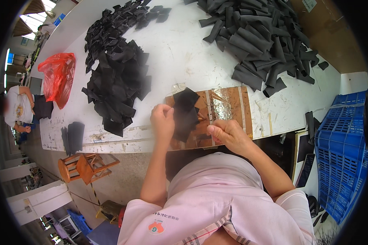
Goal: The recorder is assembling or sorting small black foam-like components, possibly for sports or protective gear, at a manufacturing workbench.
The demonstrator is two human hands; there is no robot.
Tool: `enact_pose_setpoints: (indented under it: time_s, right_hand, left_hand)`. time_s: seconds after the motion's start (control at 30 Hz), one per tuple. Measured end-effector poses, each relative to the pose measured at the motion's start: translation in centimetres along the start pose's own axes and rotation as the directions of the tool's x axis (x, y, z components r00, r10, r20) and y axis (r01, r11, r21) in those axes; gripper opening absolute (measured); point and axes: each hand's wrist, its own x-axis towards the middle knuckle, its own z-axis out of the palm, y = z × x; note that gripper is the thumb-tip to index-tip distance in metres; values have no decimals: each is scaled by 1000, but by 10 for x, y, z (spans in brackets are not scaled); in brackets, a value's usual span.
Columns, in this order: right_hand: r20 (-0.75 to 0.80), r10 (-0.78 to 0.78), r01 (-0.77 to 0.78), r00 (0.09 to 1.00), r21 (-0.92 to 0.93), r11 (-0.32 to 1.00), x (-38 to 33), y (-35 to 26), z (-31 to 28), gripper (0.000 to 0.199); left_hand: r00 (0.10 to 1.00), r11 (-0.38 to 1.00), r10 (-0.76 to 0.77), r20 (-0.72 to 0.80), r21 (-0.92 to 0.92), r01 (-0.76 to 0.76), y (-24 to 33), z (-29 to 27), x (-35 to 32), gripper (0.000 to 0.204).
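Note:
In front of me lies a brown board [243,108] covered with tape strips, at the table's near edge. My left hand [162,119] is closed at the left edge of a black piece of sheet material [184,127], blurred, which looks gripped between thumb and fingers. Another black piece [187,98] overlaps it at the top. From the board beside them sticks a small orange-brown pointed thing [200,117]. My right hand [230,134] is closed over the board's right part, thumb against curled fingers; whatever it holds is hidden.
Flat black pieces [117,81] lie heaped on the left of the white table [180,49], rolled dark tubes [253,41] at the far right. A red plastic bag [58,77] stands left, a blue crate [341,151] right. Below are wooden stools [88,168]. Another person [20,108] is at far left.

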Motion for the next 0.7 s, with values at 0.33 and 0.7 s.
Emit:
enact_pose_setpoints:
  time_s: [0.33, 0.7]
  right_hand:
    - [80, 16, -61, 997, 599, 799, -2, -17, 41, 24]
    - [-270, -591, 407, 760, -512, 757, 2, -9, 39, 16]
  left_hand:
    - [889, 837, 51, 456, -506, 211, 46, -71, -62, 6]
    - [934, 621, -166, 315, -702, 347, 93, -45, -90, 17]
